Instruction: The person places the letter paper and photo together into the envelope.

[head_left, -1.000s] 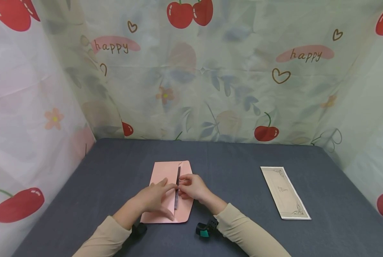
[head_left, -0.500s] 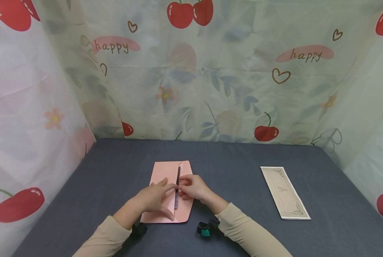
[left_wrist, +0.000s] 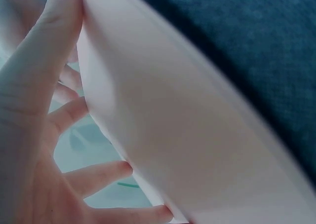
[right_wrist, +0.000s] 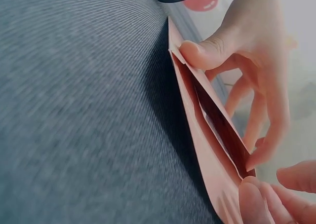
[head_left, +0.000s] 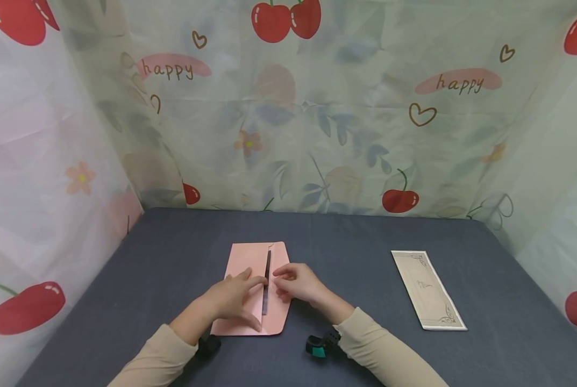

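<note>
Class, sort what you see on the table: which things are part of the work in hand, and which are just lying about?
In use: pink envelope, left hand pressing on it, right hand at its flap.
Lying about: decorated card, apart on the grey table.

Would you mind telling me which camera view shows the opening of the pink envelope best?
The right wrist view: it looks edge-on into the pink envelope, showing the dark gap under its flap. The head view shows the whole envelope from above, the opening only a dark line. The left wrist view shows just a blurred pink face.
</note>
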The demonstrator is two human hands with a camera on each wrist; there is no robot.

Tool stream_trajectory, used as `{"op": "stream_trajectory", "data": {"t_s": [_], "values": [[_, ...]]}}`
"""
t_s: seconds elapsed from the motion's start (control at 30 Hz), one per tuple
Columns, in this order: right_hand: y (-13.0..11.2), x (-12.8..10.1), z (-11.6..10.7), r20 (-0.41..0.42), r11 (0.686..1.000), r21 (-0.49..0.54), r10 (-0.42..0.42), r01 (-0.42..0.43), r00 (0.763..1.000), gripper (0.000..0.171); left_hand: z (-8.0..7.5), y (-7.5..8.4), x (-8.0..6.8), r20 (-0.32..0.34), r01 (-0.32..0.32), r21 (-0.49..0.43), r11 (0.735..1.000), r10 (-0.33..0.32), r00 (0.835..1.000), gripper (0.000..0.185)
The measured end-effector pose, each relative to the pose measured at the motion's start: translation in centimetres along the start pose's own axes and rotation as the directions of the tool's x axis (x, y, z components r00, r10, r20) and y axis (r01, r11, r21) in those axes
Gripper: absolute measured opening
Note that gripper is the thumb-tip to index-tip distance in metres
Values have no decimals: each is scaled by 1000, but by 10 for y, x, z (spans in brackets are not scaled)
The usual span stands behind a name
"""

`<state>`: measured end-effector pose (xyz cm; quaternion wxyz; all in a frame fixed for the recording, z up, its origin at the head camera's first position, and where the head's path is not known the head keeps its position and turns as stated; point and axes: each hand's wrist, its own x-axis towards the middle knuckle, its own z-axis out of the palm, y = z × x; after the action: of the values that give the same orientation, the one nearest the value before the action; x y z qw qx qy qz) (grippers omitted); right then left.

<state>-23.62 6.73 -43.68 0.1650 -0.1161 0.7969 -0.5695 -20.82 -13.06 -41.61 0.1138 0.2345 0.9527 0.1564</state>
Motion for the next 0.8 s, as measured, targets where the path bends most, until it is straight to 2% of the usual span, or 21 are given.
{"op": "stream_trajectory", "data": {"t_s": [0.3, 0.53, 0.8], "values": [[2, -10, -13, 25, 999, 37, -31, 31, 999, 29, -1, 0, 0, 2, 6, 14, 1000, -6, 1000, 86], [7, -17, -27, 3, 1000, -7, -27, 27, 1000, 29, -1, 2, 0, 17, 21, 18, 1000, -22, 1000, 84], [14, -28, -50, -21, 1000, -8, -12, 11, 1000, 29, 0, 1, -1, -9, -13, 15, 1000, 13, 1000, 86]]}}
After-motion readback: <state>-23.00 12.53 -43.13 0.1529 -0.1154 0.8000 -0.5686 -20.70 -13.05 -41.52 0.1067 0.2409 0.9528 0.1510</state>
